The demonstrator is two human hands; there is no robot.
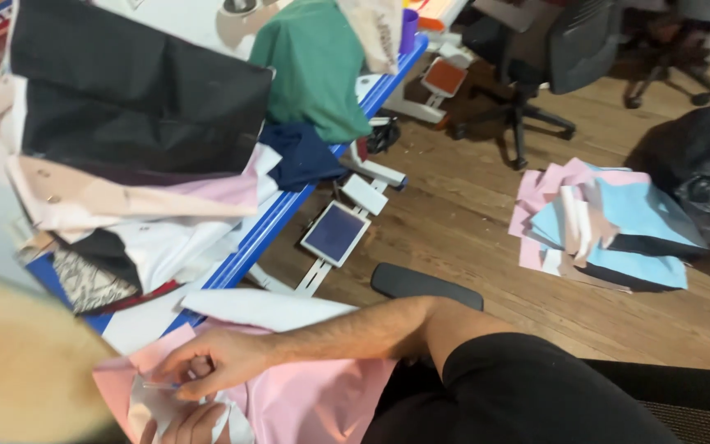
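A person's right hand (215,362) is pinching the edge of pink fabric (314,403) on their lap while the left hand (191,423), just beneath, is gripping the same cloth — apparently mid-trim, needing steady tension next.

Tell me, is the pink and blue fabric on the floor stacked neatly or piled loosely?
Piled loosely. The pink and blue fabric pieces overlap at odd angles on the wooden floor, with edges sticking out unevenly.
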